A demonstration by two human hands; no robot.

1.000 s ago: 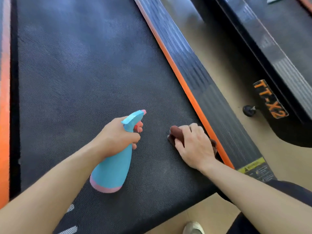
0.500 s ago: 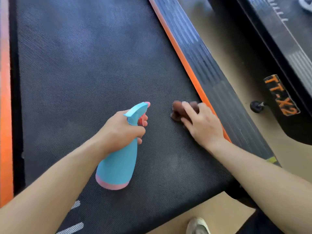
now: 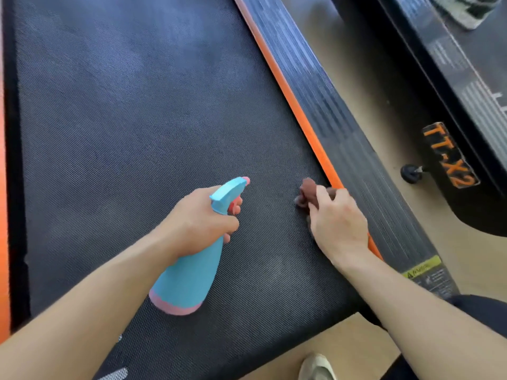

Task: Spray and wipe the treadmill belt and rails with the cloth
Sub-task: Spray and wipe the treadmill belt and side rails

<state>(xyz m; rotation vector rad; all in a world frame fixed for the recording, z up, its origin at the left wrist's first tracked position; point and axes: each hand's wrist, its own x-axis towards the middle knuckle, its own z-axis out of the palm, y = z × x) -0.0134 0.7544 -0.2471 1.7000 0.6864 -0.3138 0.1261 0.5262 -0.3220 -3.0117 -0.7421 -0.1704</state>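
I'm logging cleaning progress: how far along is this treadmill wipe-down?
Nothing looks clearly finished; the belt shows only faint hazy patches. In hand: the right hand holds the cloth on the belt beside the orange strip, the left hand grips the spray bottle. Apparently left: the right rail.

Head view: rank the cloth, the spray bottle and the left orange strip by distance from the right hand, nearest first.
1. Cloth, under the right hand, by the right edge.
2. Spray bottle, mid-belt, held by the left hand.
3. Left orange strip, far left edge.
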